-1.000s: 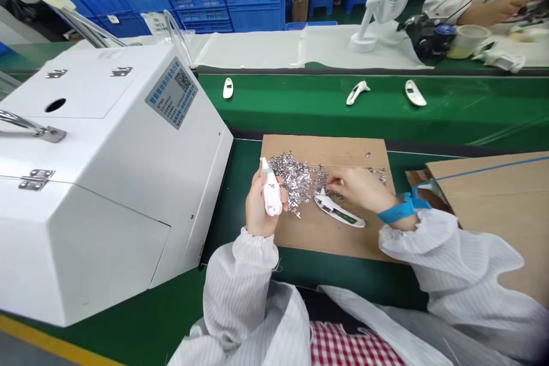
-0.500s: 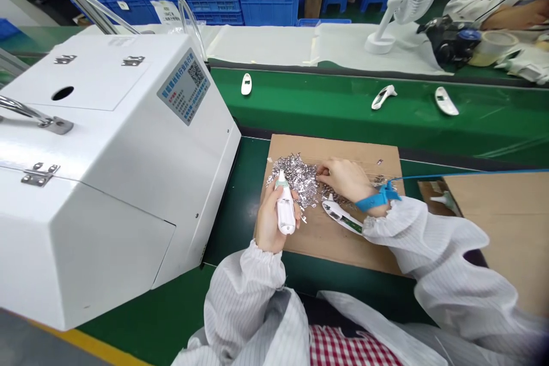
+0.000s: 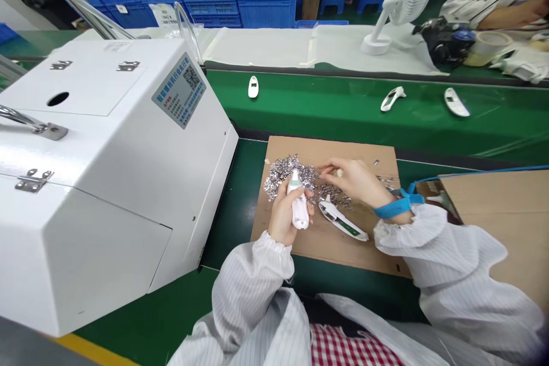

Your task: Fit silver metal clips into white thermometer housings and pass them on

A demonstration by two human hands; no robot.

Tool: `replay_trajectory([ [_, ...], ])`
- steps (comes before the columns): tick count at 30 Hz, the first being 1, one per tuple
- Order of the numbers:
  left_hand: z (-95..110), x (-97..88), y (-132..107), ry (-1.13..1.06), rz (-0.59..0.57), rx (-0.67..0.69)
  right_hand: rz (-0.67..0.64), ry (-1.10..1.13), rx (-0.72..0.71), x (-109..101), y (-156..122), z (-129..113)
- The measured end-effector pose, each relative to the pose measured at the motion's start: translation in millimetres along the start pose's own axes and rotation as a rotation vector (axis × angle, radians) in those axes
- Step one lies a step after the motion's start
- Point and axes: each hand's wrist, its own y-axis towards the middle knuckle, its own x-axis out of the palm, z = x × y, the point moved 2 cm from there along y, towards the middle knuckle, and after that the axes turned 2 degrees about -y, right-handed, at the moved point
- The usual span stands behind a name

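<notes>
My left hand [image 3: 283, 213] grips a white thermometer body [image 3: 299, 206] upright, its pale green tip pointing up. My right hand [image 3: 355, 182] hovers over a heap of small shiny metal clips [image 3: 286, 174], fingers pinched on something tiny I cannot make out. A blue strap [image 3: 397, 206] circles that wrist. Both hands are above a brown cardboard sheet [image 3: 338, 240]. A second white thermometer part [image 3: 342, 219] with a green board inside lies flat on the cardboard, under my right wrist.
A big white machine box [image 3: 103, 171] fills the left. Three white thermometer shells [image 3: 253, 86] [image 3: 392, 98] [image 3: 455, 102] lie on the green belt [image 3: 326, 106]. A white fan [image 3: 398, 3], tape roll [image 3: 489, 46] and another person's arm [image 3: 510, 11] are beyond. Cardboard box [image 3: 506, 223] at right.
My left hand with the thermometer body has shifted right, toward the clip heap. My right hand rose slightly off the heap, fingers pinched. The shells on the belt have drifted right.
</notes>
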Motion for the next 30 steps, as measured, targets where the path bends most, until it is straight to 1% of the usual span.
replay_trajectory([
  [3, -3.6, 9.8, 5.1, 0.01, -0.03, -0.023, 0.042, 0.047, -0.039, -2.5, -5.7, -0.9],
  [6, -4.9, 16.3, 6.5, -0.017, -0.053, -0.023, 0.084, 0.257, -0.013, -6.1, -14.2, -4.0],
  [7, -5.0, 18.3, 6.2, -0.031, -0.064, -0.018, 0.071, 0.347, 0.002, -7.6, -18.2, -6.1],
  [9, -5.1, 22.4, 4.4, -0.045, -0.08, -0.011, 0.007, 0.484, 0.038, -10.8, -27.4, -12.3],
  [11, -5.5, 27.0, 1.8, -0.024, -0.086, -0.005, -0.059, 0.525, 0.043, -14.0, -37.0, -20.1],
  [13, -6.5, 31.3, -0.8, 0.019, -0.083, 0.004, -0.049, 0.474, 0.001, -16.7, -45.2, -27.6],
  [17, -9.6, 37.1, -4.4, 0.081, -0.079, 0.065, 0.107, 0.272, -0.065, -17.0, -55.2, -35.8],
  [21, -12.6, 39.2, -6.5, 0.101, -0.104, 0.1, 0.185, 0.218, -0.105, -14.3, -58.3, -38.1],
  [23, -13.1, 39.6, -7.6, 0.105, -0.11, 0.104, 0.201, 0.211, -0.108, -14.1, -58.9, -37.8],
  [30, -13.2, 41.5, -12.1, 0.09, -0.081, 0.111, 0.167, 0.183, -0.125, -16.6, -62.4, -39.4],
])
